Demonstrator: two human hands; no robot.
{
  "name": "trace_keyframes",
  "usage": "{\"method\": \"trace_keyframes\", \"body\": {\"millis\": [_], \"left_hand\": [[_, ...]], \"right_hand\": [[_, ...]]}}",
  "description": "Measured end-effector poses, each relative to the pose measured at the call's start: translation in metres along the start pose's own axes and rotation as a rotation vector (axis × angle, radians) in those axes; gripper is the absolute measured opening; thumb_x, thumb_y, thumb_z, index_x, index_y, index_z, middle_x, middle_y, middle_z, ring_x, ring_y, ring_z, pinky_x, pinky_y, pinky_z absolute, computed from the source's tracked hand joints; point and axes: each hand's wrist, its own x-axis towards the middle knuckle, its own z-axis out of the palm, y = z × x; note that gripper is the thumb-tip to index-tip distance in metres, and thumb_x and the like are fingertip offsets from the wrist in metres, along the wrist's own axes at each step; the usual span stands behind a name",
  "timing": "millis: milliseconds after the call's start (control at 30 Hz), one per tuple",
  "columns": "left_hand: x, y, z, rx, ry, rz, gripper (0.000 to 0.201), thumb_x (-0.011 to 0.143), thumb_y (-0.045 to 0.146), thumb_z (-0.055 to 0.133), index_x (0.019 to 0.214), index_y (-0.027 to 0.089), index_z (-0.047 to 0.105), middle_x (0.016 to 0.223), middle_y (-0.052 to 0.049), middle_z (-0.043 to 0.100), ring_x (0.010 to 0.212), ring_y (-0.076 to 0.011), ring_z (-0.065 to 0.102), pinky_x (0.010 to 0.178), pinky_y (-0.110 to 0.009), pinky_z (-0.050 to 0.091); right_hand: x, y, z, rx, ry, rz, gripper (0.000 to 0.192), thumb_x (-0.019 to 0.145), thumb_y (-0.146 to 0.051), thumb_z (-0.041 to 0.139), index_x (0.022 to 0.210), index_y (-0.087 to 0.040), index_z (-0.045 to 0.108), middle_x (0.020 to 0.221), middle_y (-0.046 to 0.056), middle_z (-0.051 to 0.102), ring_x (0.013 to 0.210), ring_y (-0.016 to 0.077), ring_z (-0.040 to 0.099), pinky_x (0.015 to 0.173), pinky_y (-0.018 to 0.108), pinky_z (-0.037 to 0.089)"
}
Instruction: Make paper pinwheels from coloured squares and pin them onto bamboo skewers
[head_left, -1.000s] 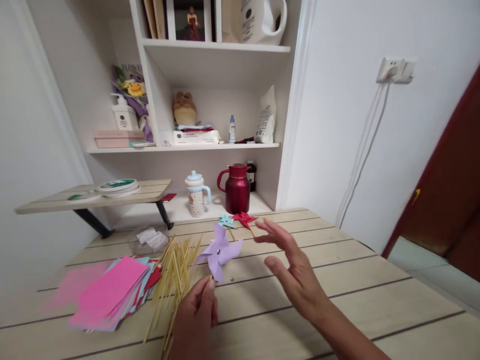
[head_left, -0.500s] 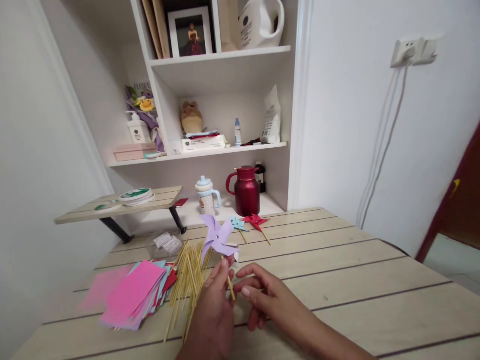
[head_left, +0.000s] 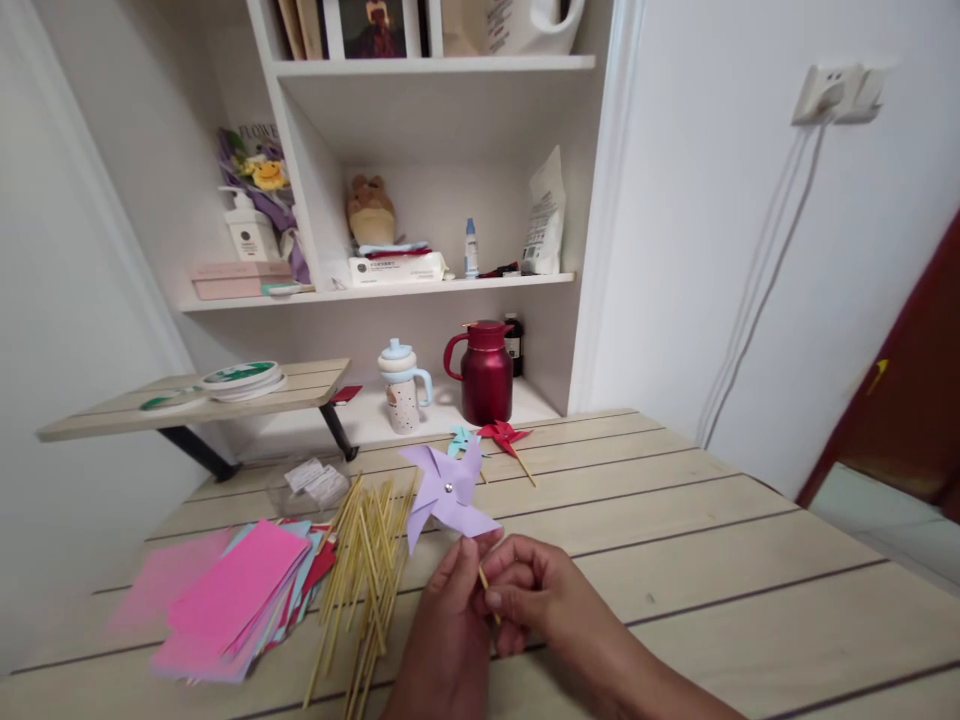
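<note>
A purple paper pinwheel (head_left: 445, 490) with a shiny pin at its centre stands upright over the table, held by its thin yellow stick. My left hand (head_left: 456, 610) is closed round the stick just below the paper blades. Lower down, the fingers of my right hand (head_left: 534, 598) pinch the same stick, its end showing between them. Left of my hands lies a loose pile of yellow sticks (head_left: 367, 560). Beyond the blades are a light-blue pinwheel (head_left: 461, 440) and a red pinwheel (head_left: 504, 434), both lying on the table.
A stack of coloured paper sheets (head_left: 236, 590) lies at the left. Behind it sit a clear container (head_left: 307, 485) with small packets and a raised wooden stand (head_left: 315, 378) on black legs. A red jug (head_left: 487, 375) and a lidded cup (head_left: 403, 390) stand at the back.
My right hand has closed in and now grips the pinwheel's stick. The purple blades have turned to face me more. My view has shifted slightly.
</note>
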Motion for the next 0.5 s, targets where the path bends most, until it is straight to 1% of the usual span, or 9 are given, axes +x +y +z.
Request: {"method": "trace_keyframes", "body": {"millis": [67, 133, 200, 267, 333, 433, 500], "left_hand": [[0.001, 0.0, -0.001, -0.019, -0.003, -0.008, 0.051, 0.072, 0.053, 0.076, 0.101, 0.012, 0.067, 0.084, -0.009, 0.069, 0.062, -0.0152, 0.06, 0.054, -0.027, 0.042], [0.002, 0.0, -0.002, -0.028, 0.005, 0.003, 0.049, 0.07, 0.052, 0.078, 0.097, 0.012, 0.069, 0.084, -0.009, 0.07, 0.063, -0.0156, 0.061, 0.054, -0.026, 0.043], [0.003, 0.0, -0.003, -0.038, 0.032, 0.044, 0.045, 0.068, 0.048, 0.08, 0.095, 0.013, 0.071, 0.087, -0.009, 0.071, 0.072, -0.0179, 0.065, 0.06, -0.027, 0.047], [0.004, 0.0, -0.005, -0.029, 0.058, 0.09, 0.044, 0.068, 0.047, 0.081, 0.096, 0.014, 0.072, 0.094, -0.011, 0.072, 0.085, -0.0211, 0.067, 0.069, -0.03, 0.05], [0.005, -0.001, -0.006, 0.016, 0.068, 0.111, 0.045, 0.07, 0.051, 0.078, 0.096, 0.014, 0.073, 0.097, -0.012, 0.072, 0.091, -0.0234, 0.067, 0.076, -0.032, 0.051], [0.006, 0.001, -0.009, 0.136, 0.069, 0.133, 0.048, 0.072, 0.057, 0.073, 0.092, 0.013, 0.073, 0.099, -0.014, 0.073, 0.092, -0.0251, 0.067, 0.079, -0.035, 0.051], [0.006, 0.003, -0.01, 0.256, 0.137, 0.194, 0.047, 0.07, 0.057, 0.074, 0.09, 0.014, 0.073, 0.098, -0.013, 0.073, 0.09, -0.0248, 0.068, 0.08, -0.035, 0.052]], "right_hand": [[0.001, 0.001, 0.001, -0.004, 0.022, 0.009, 0.028, 0.06, -0.028, 0.081, 0.076, -0.014, 0.062, 0.059, 0.0, 0.066, 0.04, 0.0076, 0.054, 0.044, 0.02, 0.044], [0.001, 0.0, 0.002, -0.013, 0.031, 0.015, 0.028, 0.058, -0.027, 0.081, 0.075, -0.013, 0.064, 0.059, 0.0, 0.066, 0.039, 0.0075, 0.053, 0.042, 0.02, 0.043], [0.002, -0.002, 0.002, -0.015, 0.038, 0.008, 0.028, 0.057, -0.027, 0.082, 0.075, -0.013, 0.065, 0.059, 0.0, 0.066, 0.04, 0.0079, 0.052, 0.042, 0.02, 0.044], [0.002, -0.003, 0.003, -0.018, 0.044, 0.004, 0.028, 0.057, -0.028, 0.082, 0.073, -0.013, 0.066, 0.061, 0.002, 0.067, 0.04, 0.0076, 0.052, 0.042, 0.02, 0.043], [0.001, -0.005, 0.003, -0.018, 0.05, 0.012, 0.029, 0.057, -0.03, 0.083, 0.073, -0.012, 0.066, 0.064, 0.003, 0.069, 0.04, 0.0075, 0.052, 0.042, 0.02, 0.042], [-0.001, -0.007, 0.003, 0.002, 0.061, 0.021, 0.031, 0.057, -0.032, 0.084, 0.074, -0.012, 0.066, 0.065, 0.005, 0.07, 0.041, 0.0087, 0.055, 0.044, 0.02, 0.041], [-0.002, -0.01, 0.002, 0.014, 0.082, 0.009, 0.032, 0.058, -0.032, 0.084, 0.076, -0.012, 0.067, 0.066, 0.005, 0.071, 0.042, 0.0085, 0.055, 0.046, 0.021, 0.041]]}}
